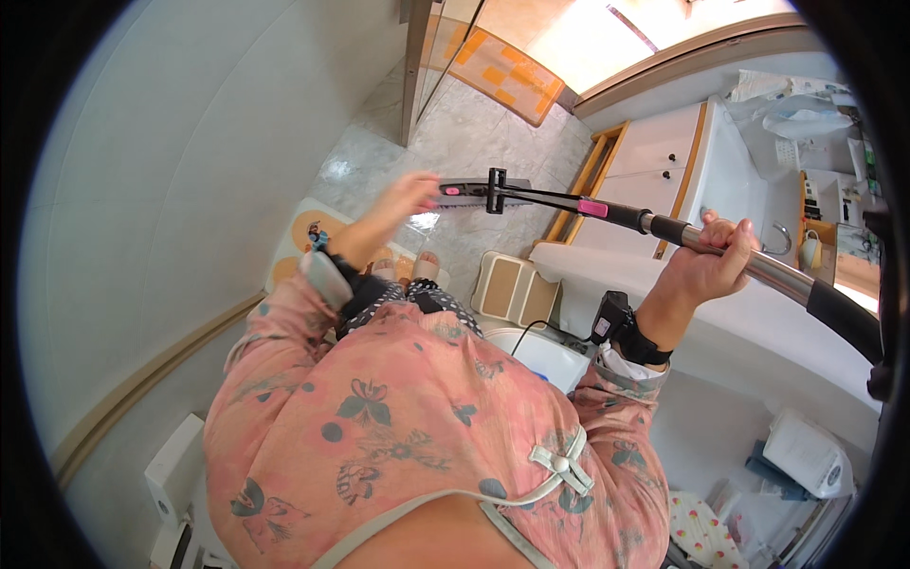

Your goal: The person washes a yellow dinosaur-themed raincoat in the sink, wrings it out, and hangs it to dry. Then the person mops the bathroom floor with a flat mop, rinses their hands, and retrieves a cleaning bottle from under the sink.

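A long mop with a metal pole (771,272) runs across the view, from a black sleeve at the right edge to its flat black head (466,190). My right hand (718,256) is wrapped around the pole, its thumb raised. Pink pieces mark the mop's neck and head, and a grey pad edge shows along the head. Blurred, my left hand (414,193) is at the head's far left end; whether its fingers grip that end is unclear. The mop head is held above the grey marbled floor (384,153).
At the right, a white washbasin (736,160) tops a cabinet (643,163) with dark knobs. A beige folding stool (513,288) stands near my feet, which are on a patterned mat (313,217). Ahead are a glass door's frame (414,78) and an orange checked mat (505,75).
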Motion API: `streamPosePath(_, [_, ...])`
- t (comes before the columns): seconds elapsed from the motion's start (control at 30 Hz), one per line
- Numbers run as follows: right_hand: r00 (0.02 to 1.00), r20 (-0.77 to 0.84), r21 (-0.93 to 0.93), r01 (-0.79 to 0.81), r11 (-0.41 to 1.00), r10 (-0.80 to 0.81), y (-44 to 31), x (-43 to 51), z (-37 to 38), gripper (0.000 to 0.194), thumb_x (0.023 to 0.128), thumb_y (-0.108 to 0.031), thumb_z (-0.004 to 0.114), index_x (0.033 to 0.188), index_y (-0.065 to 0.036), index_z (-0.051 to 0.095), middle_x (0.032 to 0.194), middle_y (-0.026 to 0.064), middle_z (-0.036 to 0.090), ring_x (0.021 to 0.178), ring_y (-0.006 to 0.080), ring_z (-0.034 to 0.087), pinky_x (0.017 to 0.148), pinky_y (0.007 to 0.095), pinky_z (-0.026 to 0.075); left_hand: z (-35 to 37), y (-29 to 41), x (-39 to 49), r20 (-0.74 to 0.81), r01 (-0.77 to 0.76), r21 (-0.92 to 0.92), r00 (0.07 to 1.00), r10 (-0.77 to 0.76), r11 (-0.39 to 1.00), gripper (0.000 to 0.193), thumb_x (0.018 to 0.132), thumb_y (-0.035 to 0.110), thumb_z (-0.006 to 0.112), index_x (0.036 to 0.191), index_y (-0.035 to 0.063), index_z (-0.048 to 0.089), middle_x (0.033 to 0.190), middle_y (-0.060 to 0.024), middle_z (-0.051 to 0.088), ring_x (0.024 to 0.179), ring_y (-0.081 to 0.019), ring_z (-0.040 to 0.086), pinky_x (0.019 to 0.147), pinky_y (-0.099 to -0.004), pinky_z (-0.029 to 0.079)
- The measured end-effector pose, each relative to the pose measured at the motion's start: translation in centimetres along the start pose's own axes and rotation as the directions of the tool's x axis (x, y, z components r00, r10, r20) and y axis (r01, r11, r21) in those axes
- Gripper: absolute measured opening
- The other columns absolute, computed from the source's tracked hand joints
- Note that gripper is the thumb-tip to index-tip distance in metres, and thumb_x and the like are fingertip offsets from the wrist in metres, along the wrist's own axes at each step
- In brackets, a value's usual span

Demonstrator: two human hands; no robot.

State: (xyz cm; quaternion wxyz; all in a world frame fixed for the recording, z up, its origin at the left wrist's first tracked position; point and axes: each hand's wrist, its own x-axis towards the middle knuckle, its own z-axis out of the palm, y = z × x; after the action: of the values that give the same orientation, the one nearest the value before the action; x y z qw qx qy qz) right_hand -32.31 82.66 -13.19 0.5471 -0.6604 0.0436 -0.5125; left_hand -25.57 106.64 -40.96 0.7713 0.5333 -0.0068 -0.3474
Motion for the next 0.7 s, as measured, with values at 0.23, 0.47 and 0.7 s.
streamPosePath(0.23, [0.973,-0.196,0.04,-0.115,0.993,0.121,1.1,-5.3,1.0,0.027,0.081,-0.011,0.051,0.056,-0.011,0.04,0.047,-0.0004,0.034,0.043,0.0098,0.034,0.06,0.0324,0.041,-13.4,-3.4,-9.8,-0.439,0.055,-0.214,0.886,-0.147,0.975,0.016,0.088,0.021,0.052,0.099,0.0104,0.053,0.087,-0.0004,0.055,0.075,-0.0085,0.052,0.067,-0.0227,0.043])
streamPosePath(0.47, [0.917,-0.316,0.124,-0.214,0.969,0.243,1.7,-6.8,1.5,0.027,0.081,-0.013,0.053,0.057,-0.011,0.04,0.048,-0.0005,0.034,0.042,0.0099,0.033,0.058,0.032,0.041,-10.5,-4.5,-12.5,-0.382,0.154,-0.285,0.887,-0.26,0.946,0.017,0.088,0.023,0.052,0.099,0.0109,0.05,0.086,0.001,0.053,0.075,-0.008,0.051,0.068,-0.022,0.042])
streamPosePath(0.7, [0.892,-0.356,0.173,-0.229,0.958,0.277,-1.0,-3.9,-1.0,0.029,0.082,-0.013,0.054,0.059,-0.011,0.037,0.05,-0.001,0.034,0.043,0.0108,0.033,0.054,0.0278,0.039,-10.8,-4.3,-12.0,-0.38,0.046,-0.272,0.912,-0.151,0.961,0.017,0.088,0.021,0.05,0.098,0.0072,0.05,0.083,-0.0001,0.051,0.072,-0.008,0.051,0.063,-0.0208,0.043])
